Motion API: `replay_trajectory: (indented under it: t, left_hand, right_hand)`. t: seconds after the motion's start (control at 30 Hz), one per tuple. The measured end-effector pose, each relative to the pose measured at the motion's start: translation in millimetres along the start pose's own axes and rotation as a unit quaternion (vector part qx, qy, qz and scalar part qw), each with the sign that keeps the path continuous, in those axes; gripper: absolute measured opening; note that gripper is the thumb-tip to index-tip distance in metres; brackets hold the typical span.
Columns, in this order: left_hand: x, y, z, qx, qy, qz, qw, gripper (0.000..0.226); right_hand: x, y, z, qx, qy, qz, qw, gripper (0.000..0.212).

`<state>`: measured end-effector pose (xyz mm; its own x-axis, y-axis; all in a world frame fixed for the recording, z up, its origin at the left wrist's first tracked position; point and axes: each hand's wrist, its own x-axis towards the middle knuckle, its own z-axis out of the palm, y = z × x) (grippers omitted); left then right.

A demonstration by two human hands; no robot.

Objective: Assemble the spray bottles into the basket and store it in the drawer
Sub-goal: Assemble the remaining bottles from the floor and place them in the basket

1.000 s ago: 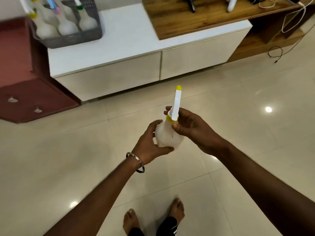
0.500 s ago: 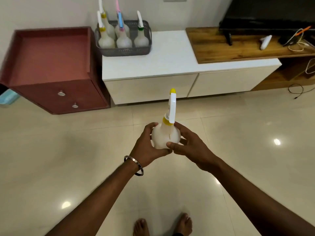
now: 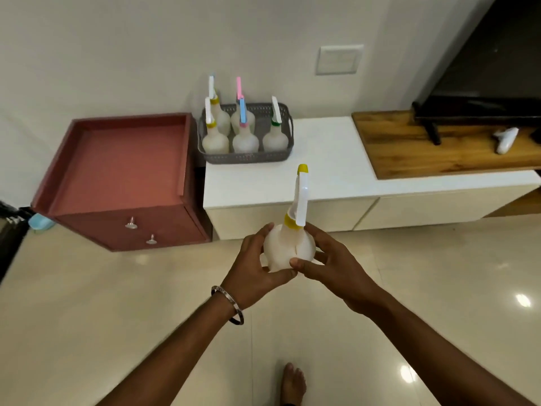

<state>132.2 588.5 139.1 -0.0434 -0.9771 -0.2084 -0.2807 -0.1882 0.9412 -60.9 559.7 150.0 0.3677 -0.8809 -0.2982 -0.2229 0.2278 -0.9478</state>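
Note:
I hold a white round spray bottle [image 3: 288, 249] with a yellow collar and yellow-tipped white sprayer upright in front of me. My left hand [image 3: 253, 268] grips its left side and my right hand [image 3: 332, 266] grips its right side and base. A grey perforated basket [image 3: 246, 156] stands on the white cabinet top [image 3: 322, 171] at its left end. It holds several similar spray bottles [image 3: 245, 139] with pink, blue, green and yellow parts. The red-brown drawer unit [image 3: 128, 183] stands to the left of the cabinet, with two metal knobs on its front.
A wooden shelf [image 3: 439, 148] on the right carries a dark TV stand and a white sprayer head [image 3: 505, 139]. Shiny tiled floor [image 3: 117, 317] spreads below me. A blue object [image 3: 39, 222] lies on the floor left of the drawer unit.
The view has tilted up and closer to the cabinet and basket. My right hand slid from the bottle's collar down to its body; both hands now hold the bottle's round body.

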Motion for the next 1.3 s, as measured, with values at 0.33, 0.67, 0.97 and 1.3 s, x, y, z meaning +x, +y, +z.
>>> replay_trajectory:
  t: [0.33,0.67,0.97,1.3]
  left_hand:
    - [201.5,110.7,-54.8,-0.001,0.044,0.062,0.997,0.091]
    - [409.2,211.8,-139.9,0.091,0.056,0.091,0.99,0.082]
    - [530.5,141.4,-162.2,0.105,0.021,-0.039,0.993,0.07]
    - [569.6,60.0,-130.4,0.237,-0.041,-0.133,0.962,0.057]
  right_hand:
    - [183.5,-131.4,-94.4,-0.036,0.0,-0.057,0.998,0.075]
    - [385.8,-251.2,-159.1,-0.087,0.023,-0.098,0.991,0.076]
    - [519.6,-190.6,-153.9,-0.089,-0.025,-0.046,0.995,0.08]
    - [567.9,-95.9,-136.4,-0.138,-0.063,0.04,0.988,0.077]
